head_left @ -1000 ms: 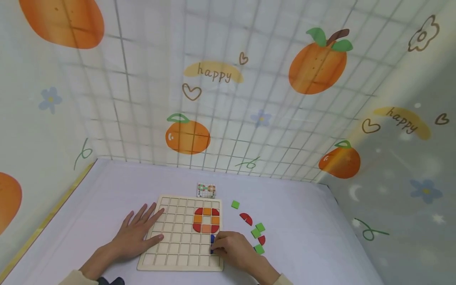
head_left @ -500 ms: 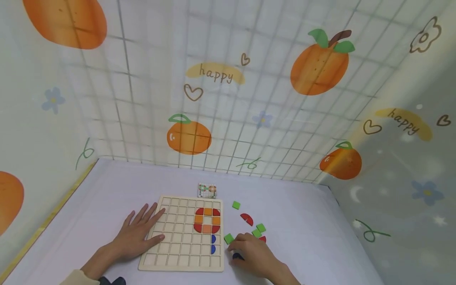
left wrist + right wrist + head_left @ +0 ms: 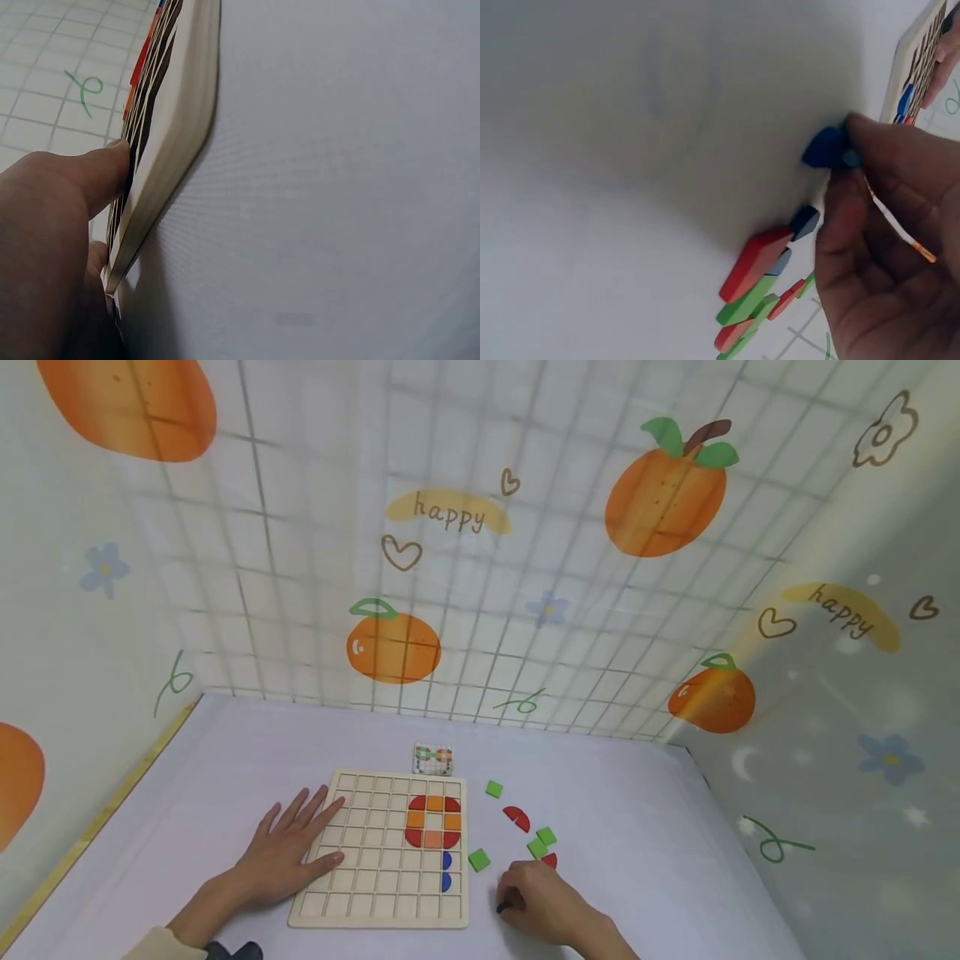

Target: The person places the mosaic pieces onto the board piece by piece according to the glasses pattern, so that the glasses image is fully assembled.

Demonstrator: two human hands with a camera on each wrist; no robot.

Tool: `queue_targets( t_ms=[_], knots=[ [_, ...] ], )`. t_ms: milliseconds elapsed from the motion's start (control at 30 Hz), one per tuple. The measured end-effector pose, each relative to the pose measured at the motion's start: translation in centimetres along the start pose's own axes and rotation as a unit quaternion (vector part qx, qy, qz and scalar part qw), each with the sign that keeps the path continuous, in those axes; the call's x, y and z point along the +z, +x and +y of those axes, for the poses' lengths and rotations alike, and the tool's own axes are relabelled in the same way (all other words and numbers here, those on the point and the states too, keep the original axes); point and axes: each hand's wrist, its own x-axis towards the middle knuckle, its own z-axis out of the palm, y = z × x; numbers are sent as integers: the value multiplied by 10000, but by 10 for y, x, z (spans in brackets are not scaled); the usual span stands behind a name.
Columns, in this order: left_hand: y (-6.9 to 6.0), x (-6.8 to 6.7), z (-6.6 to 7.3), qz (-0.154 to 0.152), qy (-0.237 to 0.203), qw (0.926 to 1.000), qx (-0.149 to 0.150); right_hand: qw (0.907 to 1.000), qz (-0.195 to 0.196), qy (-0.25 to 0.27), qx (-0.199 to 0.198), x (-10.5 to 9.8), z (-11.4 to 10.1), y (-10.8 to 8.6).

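Note:
A wooden grid board (image 3: 375, 885) lies on the white tabletop. My left hand (image 3: 288, 852) rests on its left edge with fingers spread; in the left wrist view the thumb (image 3: 105, 176) presses on the board's rim. To the right of the board, my right hand (image 3: 547, 902) pinches a small blue piece (image 3: 826, 148) between thumb and finger, just above the table. Its full shape is partly hidden by the fingers. On the board, red and orange pieces form a ring (image 3: 433, 839), and two blue rounded pieces (image 3: 447, 882) sit below it in the right part.
A small pattern card (image 3: 432, 758) lies behind the board. A green square tile (image 3: 479, 860) is close to the board's right edge. More green tiles (image 3: 537, 847) and red pieces (image 3: 516, 818) are scattered further right. Dark blue pieces (image 3: 805, 222) lie near the right hand.
My right hand has left the blue pieces on the board and moved right, off the board, where it now pinches another blue piece. One green tile has shifted toward the board. The left hand stays put.

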Motion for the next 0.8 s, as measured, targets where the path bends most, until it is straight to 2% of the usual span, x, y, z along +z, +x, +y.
queue_targets(
  t_ms=[133,267,400,533,667,800],
  knots=[
    [-1,0,0,7,-40,10000,26,9998,-4,207,-64,0,-3,3],
    [-1,3,-2,163,-102,9998,102,9980,55,390,-488,1,-10,9],
    [-1,6,-3,423,-161,9987,217,9896,294,1052,-940,4,-21,16],
    [-1,8,-5,501,-133,9983,264,9808,398,1567,-1092,13,-32,25],
    [0,3,-3,275,-90,9995,102,9788,318,1792,-942,22,-42,34],
    [0,0,-1,17,-12,10000,-13,9832,224,1642,-760,28,-48,38]
  ],
)
